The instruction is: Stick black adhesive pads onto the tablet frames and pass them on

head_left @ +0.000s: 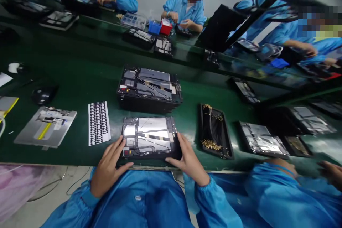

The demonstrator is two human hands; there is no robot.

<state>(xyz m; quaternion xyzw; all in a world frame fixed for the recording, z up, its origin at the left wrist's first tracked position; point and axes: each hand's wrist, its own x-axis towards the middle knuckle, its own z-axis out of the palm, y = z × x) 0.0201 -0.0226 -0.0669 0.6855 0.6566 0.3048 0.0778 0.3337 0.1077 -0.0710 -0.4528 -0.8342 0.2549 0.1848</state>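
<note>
A tablet assembly (149, 133) with silver battery panels, thin cables and a black frame lies at the front of the bench; it looks like the top of a low stack. My left hand (108, 165) holds its left side, fingers along the edge and thumb near the front corner. On the opposite side, my right hand (189, 158) grips the right edge, thumb against the front. Just behind stands a taller stack of similar tablet assemblies (152, 83). To the left lies a white sheet of black stickers (98, 123).
A black tray (227, 142) with small gold-coloured pieces sits right of my hands. Further right are more tablet assemblies (262, 139) and a co-worker's sleeve (280, 196). At left are a silver panel (45, 128) and a black mouse (42, 94). Co-workers sit across a raised shelf (107, 30).
</note>
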